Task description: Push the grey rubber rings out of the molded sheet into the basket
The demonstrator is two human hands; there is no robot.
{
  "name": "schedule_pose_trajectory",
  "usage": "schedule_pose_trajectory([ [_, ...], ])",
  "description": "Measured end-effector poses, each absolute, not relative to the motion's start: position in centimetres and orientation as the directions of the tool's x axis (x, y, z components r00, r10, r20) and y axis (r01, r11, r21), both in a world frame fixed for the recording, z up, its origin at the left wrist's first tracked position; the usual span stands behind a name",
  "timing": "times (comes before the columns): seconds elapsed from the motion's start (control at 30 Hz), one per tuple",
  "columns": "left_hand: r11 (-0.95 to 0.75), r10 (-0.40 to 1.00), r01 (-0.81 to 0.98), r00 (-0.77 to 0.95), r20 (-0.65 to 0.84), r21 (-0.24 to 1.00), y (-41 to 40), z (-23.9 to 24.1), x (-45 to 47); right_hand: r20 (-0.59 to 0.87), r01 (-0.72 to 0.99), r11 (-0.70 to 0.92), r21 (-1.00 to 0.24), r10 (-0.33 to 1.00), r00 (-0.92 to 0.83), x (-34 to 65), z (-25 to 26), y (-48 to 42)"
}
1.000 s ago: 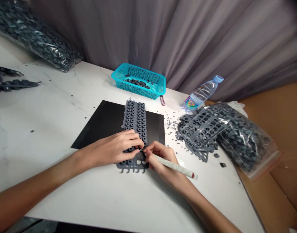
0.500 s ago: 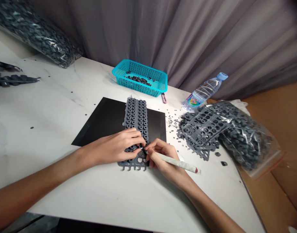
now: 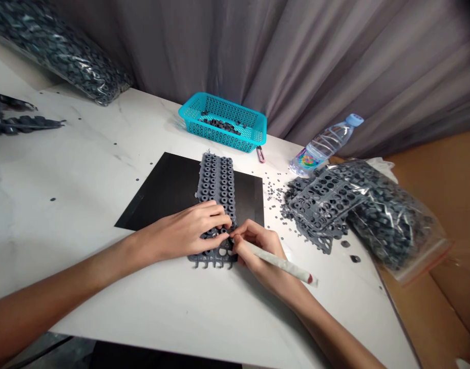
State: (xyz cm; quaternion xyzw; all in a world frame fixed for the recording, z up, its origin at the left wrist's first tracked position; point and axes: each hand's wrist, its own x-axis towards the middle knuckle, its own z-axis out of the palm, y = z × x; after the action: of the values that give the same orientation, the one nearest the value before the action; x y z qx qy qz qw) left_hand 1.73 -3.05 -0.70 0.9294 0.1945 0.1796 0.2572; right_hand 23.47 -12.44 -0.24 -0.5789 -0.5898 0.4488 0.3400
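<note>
A grey rubber sheet (image 3: 216, 184) studded with rows of small rings lies lengthwise on a black mat (image 3: 169, 187). My left hand (image 3: 189, 230) rests on the sheet's near end, fingers curled and pressing it down. My right hand (image 3: 258, 251) grips a white stick-like tool (image 3: 281, 264) like a pen, its tip at the sheet's near right corner, touching the fingertips of the left hand. The near rows of the sheet show empty holes.
A teal basket (image 3: 223, 123) with loose grey rings stands behind the mat. A water bottle (image 3: 327, 143), a pile of emptied grey sheets (image 3: 319, 202) and a plastic bag of parts (image 3: 392, 220) lie right. Another bag (image 3: 58, 56) and sheets (image 3: 16, 123) lie far left. Small scraps dot the white table (image 3: 85, 169).
Both hands stay at the sheet's near end with only slight finger shifts. The view has drifted a little.
</note>
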Motion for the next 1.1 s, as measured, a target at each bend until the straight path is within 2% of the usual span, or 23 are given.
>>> schedule_pose_trajectory([
  [0.1,-0.854,0.399,0.264,0.885,0.240,0.448,-3.6,-0.7,1.6,-0.101,0.443,-0.050,-0.895,0.991,-0.092,23.3,-0.2,-12.6],
  [0.17,-0.868,0.386,0.252,0.884,0.264,0.428,-4.0,-0.9,1.7,-0.085,0.461,-0.034,-0.887,0.992,-0.090,23.1,-0.1,-12.7],
  [0.27,-0.741,0.538,0.291,0.797,0.275,0.606,-4.4,-1.1,2.1,-0.061,0.474,-0.018,-0.880,0.995,-0.074,22.7,0.0,-12.6],
  [0.33,-0.582,0.671,0.335,0.713,0.204,0.741,-4.4,-1.0,2.5,-0.062,0.459,-0.033,-0.888,0.997,-0.048,22.6,0.0,-12.5],
  [0.4,-0.493,0.707,0.356,0.695,0.127,0.794,-4.1,-0.8,2.8,-0.094,0.389,-0.073,-0.919,0.995,-0.035,22.6,-0.2,-12.4],
  [0.53,-0.481,0.626,0.337,0.778,0.048,0.810,-3.5,-0.1,2.4,-0.154,0.115,-0.146,-0.983,0.986,-0.063,23.2,-0.9,-12.2],
  [0.6,-0.486,0.603,0.342,0.797,0.025,0.804,-3.3,0.3,2.0,-0.164,0.038,-0.162,-0.986,0.984,-0.068,23.5,-1.2,-12.1],
  [1.1,-0.613,0.548,0.320,0.831,0.097,0.723,-3.3,0.6,1.8,-0.210,0.043,-0.206,-0.978,0.967,-0.145,24.4,-1.5,-12.0],
])
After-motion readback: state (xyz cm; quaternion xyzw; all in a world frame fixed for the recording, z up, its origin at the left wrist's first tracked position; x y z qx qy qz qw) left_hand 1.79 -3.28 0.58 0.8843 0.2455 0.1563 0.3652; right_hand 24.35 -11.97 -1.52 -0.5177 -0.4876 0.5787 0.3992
